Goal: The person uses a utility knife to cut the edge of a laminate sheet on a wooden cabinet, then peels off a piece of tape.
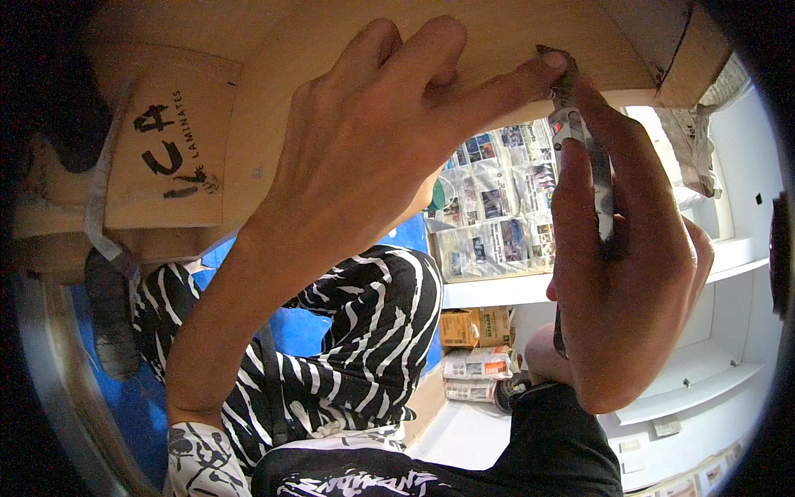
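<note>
My right hand, at the right, is wrapped around a slim silver and dark metal hand tool. Its exact kind is partly hidden by the fingers. The tool's dark tip points up toward a wooden panel. My left hand reaches across from the lower left, its thumb stretched out to touch the tool near the tip. The other left fingers are bent near the panel, set apart from the thumb, and their ends are mostly out of sight. Nothing shows held between them.
At the left is a wooden board with dark markings. Newspaper sheets lie behind my hands, above a white ledge. Below stand a cardboard box and stacked packages. A person in black-and-white patterned trousers sits close by.
</note>
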`<state>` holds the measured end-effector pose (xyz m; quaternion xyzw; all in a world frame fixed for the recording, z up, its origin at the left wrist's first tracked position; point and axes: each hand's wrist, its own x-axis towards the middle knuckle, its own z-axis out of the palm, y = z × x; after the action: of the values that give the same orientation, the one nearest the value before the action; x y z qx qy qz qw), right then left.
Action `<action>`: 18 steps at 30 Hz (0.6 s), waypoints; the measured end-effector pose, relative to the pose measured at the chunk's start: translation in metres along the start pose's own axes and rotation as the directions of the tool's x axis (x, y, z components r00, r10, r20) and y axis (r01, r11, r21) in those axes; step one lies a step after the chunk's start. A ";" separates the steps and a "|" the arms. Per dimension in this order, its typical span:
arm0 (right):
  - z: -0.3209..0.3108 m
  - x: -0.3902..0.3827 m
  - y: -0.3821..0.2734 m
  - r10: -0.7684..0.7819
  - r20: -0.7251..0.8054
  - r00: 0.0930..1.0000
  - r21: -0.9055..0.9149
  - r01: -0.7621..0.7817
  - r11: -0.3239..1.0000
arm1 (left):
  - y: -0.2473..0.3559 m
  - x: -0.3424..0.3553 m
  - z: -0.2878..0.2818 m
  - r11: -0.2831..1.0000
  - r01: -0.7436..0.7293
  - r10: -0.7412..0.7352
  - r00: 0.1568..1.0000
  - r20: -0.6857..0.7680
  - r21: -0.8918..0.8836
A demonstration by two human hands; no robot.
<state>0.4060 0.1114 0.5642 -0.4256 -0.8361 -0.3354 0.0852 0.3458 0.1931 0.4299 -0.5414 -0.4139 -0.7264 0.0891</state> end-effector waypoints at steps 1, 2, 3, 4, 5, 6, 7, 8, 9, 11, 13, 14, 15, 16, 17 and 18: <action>0.003 -0.002 0.015 0.015 -0.021 1.000 -0.026 -0.016 1.000 | 0.000 0.001 -0.001 1.000 -0.026 0.026 0.999 -0.024 0.015; 0.005 -0.004 0.018 0.037 -0.029 0.999 -0.031 -0.038 0.999 | -0.002 0.001 -0.001 0.998 -0.052 0.053 0.998 -0.037 0.037; 0.007 -0.004 0.021 0.059 -0.037 0.998 -0.037 -0.060 0.997 | -0.008 -0.001 0.001 0.992 -0.090 0.089 0.996 0.021 0.086; 0.007 -0.005 0.017 0.083 -0.035 0.996 -0.032 -0.084 0.996 | -0.016 -0.004 0.005 0.982 -0.131 0.121 0.989 0.079 0.133; 0.008 -0.005 0.017 0.075 -0.037 0.997 -0.032 -0.076 0.997 | -0.019 -0.005 0.006 0.978 -0.150 0.135 0.985 0.110 0.146; 0.008 -0.005 0.017 0.066 -0.039 0.997 -0.034 -0.067 0.997 | -0.021 -0.006 0.007 0.973 -0.170 0.149 0.979 0.139 0.157; 0.009 -0.006 0.024 0.025 -0.045 0.999 -0.041 -0.027 0.999 | -0.022 -0.005 0.007 0.971 -0.180 0.159 0.978 0.136 0.156; 0.011 -0.006 0.024 0.015 -0.043 0.999 -0.036 -0.017 0.999 | -0.023 -0.005 0.005 0.972 -0.176 0.157 0.979 0.131 0.153; 0.013 -0.006 0.024 0.006 -0.040 0.999 -0.030 -0.007 1.000 | -0.022 -0.004 0.003 0.977 -0.162 0.147 0.983 0.107 0.140; 0.012 -0.006 0.020 0.030 -0.022 0.999 -0.047 -0.031 0.998 | -0.016 -0.004 0.003 0.990 -0.118 0.114 0.992 0.056 0.080; 0.012 -0.008 0.024 0.007 -0.020 1.000 -0.098 -0.009 0.995 | -0.011 -0.002 0.004 0.995 -0.093 0.093 0.996 0.018 0.023; 0.011 -0.007 0.026 -0.021 -0.018 1.000 -0.122 0.019 0.992 | -0.011 -0.001 0.004 0.997 -0.083 0.083 0.997 0.004 0.010; 0.011 -0.007 0.029 -0.049 -0.017 0.999 -0.146 0.046 0.988 | -0.011 -0.001 0.003 0.997 -0.076 0.076 0.997 -0.007 -0.002; 0.009 -0.006 0.033 -0.075 -0.007 0.997 -0.174 0.072 0.982 | -0.011 0.000 0.002 0.997 -0.073 0.073 0.997 -0.016 -0.010; 0.009 -0.006 0.029 -0.092 -0.004 0.996 -0.144 0.090 0.985 | -0.011 0.000 0.002 0.998 -0.069 0.069 0.997 -0.022 -0.015; 0.009 -0.005 0.023 -0.106 0.002 0.994 -0.121 0.105 0.987 | -0.011 -0.002 0.003 0.998 -0.064 0.063 0.998 -0.030 -0.029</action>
<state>0.4284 0.1235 0.5665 -0.3843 -0.8354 -0.3905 0.0432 0.3426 0.2018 0.4233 -0.5448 -0.3844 -0.7371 0.1101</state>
